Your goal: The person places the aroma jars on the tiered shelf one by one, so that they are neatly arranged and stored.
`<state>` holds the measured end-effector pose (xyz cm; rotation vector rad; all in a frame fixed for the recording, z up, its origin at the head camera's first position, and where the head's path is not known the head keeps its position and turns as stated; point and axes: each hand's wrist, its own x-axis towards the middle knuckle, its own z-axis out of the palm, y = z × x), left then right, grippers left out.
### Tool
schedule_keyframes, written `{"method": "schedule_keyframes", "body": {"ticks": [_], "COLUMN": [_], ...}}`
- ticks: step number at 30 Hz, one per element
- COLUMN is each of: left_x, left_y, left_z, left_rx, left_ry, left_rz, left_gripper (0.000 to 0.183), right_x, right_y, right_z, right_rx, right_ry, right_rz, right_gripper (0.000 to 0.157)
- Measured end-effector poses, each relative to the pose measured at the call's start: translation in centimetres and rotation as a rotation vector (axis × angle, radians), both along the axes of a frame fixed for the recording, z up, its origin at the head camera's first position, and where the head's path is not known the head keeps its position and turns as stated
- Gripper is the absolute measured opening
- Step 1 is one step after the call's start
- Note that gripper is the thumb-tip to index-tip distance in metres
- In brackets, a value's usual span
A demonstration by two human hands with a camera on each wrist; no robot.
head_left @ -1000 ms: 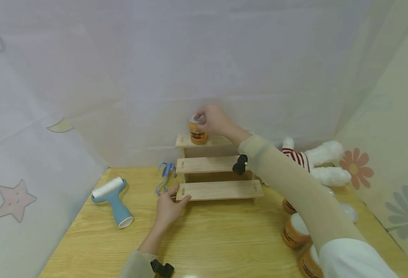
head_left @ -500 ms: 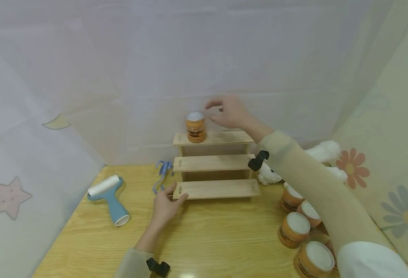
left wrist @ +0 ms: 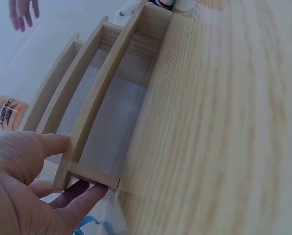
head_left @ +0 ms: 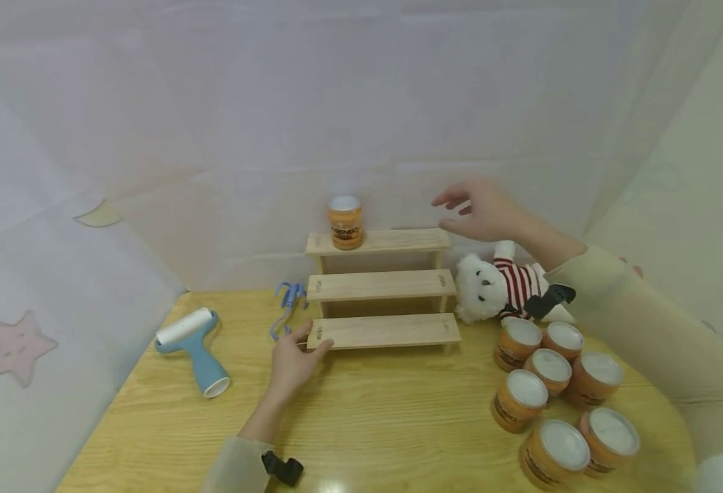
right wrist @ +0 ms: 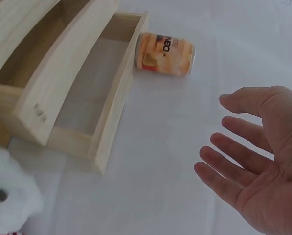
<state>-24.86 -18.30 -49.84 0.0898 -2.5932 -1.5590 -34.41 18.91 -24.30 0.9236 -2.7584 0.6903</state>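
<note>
Tabletop [head_left: 392, 418] cropped; left hand [head_left: 294, 365] partly covering rack [head_left: 381, 285].

8 orange cans [head_left: 519, 404] lol
7 on the right, 1 far back, 1 wooden rack [head_left: 383, 285] with 3 steps [head_left: 383, 333], 1 roller [head_left: 205, 364], 1 purple hook [head_left: 290, 297], 1 plush bear [head_left: 487, 291], 2 hands [head_left: 292, 363]

in the head view, the right sleeve [head_left: 657, 332] runs off the right edge and hides part of the teddy [head_left: 483, 287]; words on the bunched jars [head_left: 518, 402] are too small to read; in the left wrist view, the left edge cuts the left hand [left wrist: 33, 183], the top edge the right hand [left wrist: 23, 11]
</note>
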Motion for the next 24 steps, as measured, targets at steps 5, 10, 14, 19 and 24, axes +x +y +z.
{"method": "schedule_keyframes", "body": {"ticks": [5, 10, 14, 19, 24], "left_x": [0.0, -0.1, -0.2, 0.5, 1.0], "left_y": [0.6, 1.3, 1.4, 0.8, 1.0], "left_z": [-0.2, -0.2, 0.5, 0.8, 0.2], "left_rx": [0.007, 0.032, 0.058, 0.038, 0.047], "left_ry": [-0.005, -0.005, 0.001, 0.000, 0.005], "left_rz": [-0.004, -0.029, -0.036, -0.009, -0.020], "left_gripper": [0.076, 0.078, 0.078, 0.076, 0.077], "right_x": [1.5, 3.5, 4.6, 5.6, 6.4], "right_y": [3.5, 6.0, 6.9, 7.8, 9.5], "right_z": [-0.6, -0.3, 0.1, -2.1, -5.2], "right_rx": [0.029, 0.112, 0.193, 0.245, 0.267], "right_ry": [-0.021, -0.037, -0.030, -0.046, -0.045], "right_rz": [-0.036, -0.072, -0.072, -0.074, -0.063], "right_gripper": [0.034, 0.037, 0.039, 0.039, 0.034]}}
